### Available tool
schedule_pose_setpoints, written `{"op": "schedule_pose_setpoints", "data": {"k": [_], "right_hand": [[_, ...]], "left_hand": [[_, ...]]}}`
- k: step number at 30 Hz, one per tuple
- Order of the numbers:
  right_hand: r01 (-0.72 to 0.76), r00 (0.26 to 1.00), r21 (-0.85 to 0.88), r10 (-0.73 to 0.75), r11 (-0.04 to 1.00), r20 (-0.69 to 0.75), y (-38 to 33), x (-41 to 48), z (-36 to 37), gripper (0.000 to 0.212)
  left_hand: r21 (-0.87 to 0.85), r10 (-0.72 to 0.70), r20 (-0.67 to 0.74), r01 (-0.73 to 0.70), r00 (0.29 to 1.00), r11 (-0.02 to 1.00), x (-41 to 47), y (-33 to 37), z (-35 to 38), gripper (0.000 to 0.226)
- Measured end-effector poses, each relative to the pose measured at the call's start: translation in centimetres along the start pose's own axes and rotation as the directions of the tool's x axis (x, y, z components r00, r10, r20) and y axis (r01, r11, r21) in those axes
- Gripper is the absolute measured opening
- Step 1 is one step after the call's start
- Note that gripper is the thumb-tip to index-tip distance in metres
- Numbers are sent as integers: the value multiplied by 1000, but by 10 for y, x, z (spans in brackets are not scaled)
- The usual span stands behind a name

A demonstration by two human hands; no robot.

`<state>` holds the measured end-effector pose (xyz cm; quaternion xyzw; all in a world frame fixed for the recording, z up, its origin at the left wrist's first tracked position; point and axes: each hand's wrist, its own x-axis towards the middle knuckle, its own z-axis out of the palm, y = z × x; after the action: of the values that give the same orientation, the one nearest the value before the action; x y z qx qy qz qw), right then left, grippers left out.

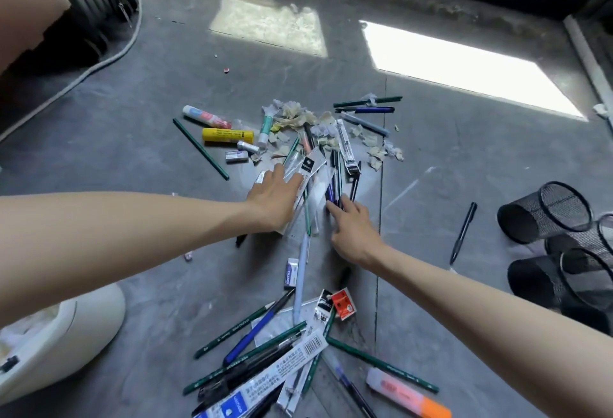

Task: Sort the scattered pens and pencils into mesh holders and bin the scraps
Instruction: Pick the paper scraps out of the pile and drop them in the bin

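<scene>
Now, with our left hand (275, 200) flat and open on the packaged refills (306, 170) at mid-frame and our right hand (355, 230) open, holding nothing and just touching the dark pens (335, 182), we should pinch only pens, bound for the mesh holders (547, 212) at the right edge.

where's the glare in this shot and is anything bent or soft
Head view: the sunlit patch on the floor upper right is blown out white, a duller reflection left of it; head view: the wide lens swells both forearms toward the edges; head view: the orange highlighter at the bottom edge looks soft, the pens mid-frame sharper.
</scene>
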<state>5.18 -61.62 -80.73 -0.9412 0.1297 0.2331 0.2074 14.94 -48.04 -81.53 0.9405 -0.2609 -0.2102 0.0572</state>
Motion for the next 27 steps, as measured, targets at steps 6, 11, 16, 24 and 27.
{"op": "schedule_pose_setpoints", "data": {"k": [6, 11, 16, 24, 27], "right_hand": [[63, 996, 69, -59, 996, -64, -1, -16, 17, 35], [115, 991, 72, -109, 991, -82, -8, -39, 31, 35], [212, 977, 35, -211, 977, -23, -10, -55, 35, 35], [208, 965, 67, -194, 976, -175, -7, -45, 28, 29], [183, 980, 18, -181, 983, -83, -6, -27, 22, 69]], "left_hand": [[-57, 25, 18, -24, 1000, 998, -30, -10, 10, 28], [-71, 94, 73, -89, 993, 993, -60, -17, 21, 19], [-115, 87, 58, -80, 994, 990, -74, -13, 10, 26], [-155, 79, -180, -107, 980, 982, -36, -21, -12, 14], [-206, 43, 47, -32, 998, 978, -22, -26, -5, 54]]}}
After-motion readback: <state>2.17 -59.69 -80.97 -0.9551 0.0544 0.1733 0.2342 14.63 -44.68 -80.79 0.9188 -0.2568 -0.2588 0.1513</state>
